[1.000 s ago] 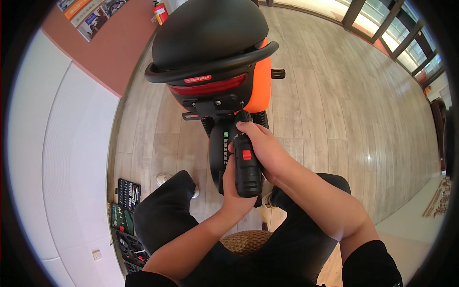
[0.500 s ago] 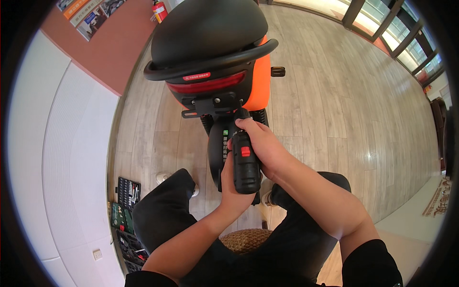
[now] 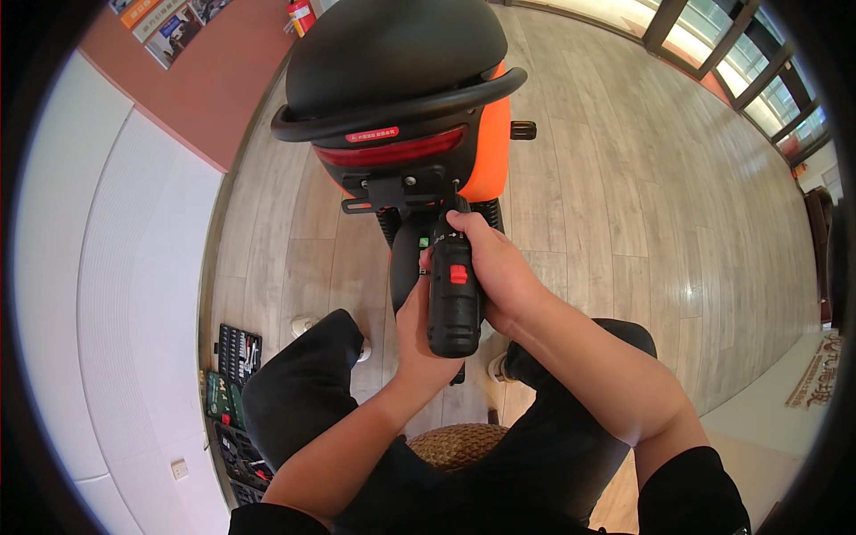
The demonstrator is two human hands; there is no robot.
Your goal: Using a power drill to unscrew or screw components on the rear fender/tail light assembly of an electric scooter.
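A black cordless drill (image 3: pixel 454 308) with a red switch on top lies between my two hands, pointing away from me. My left hand (image 3: pixel 424 334) wraps round its lower part from the left; the fingers are mostly hidden beneath the body. My right hand (image 3: pixel 504 275) clasps the front from the right, thumb by the collar. The drill's tip reaches the right-hand bolt (image 3: pixel 456 184) of a black bracket (image 3: pixel 385 191) under the red tail light (image 3: pixel 392 153) of an orange and black scooter (image 3: pixel 392 67). Whether the bit sits fully in the bolt head cannot be made out.
Below the bracket is the scooter's black rear mudguard (image 3: pixel 406 267). An opened tool case (image 3: pixel 239 357) with sockets lies left of my knee, along the white wall (image 3: pixel 134 294). Under me is a woven stool (image 3: pixel 456 446). A fire extinguisher (image 3: pixel 301 16) stands far left.
The drill's rear end has swung slightly left, and my left hand has shifted left with it. Its tip stays at the right-hand bolt. Both hands keep their hold.
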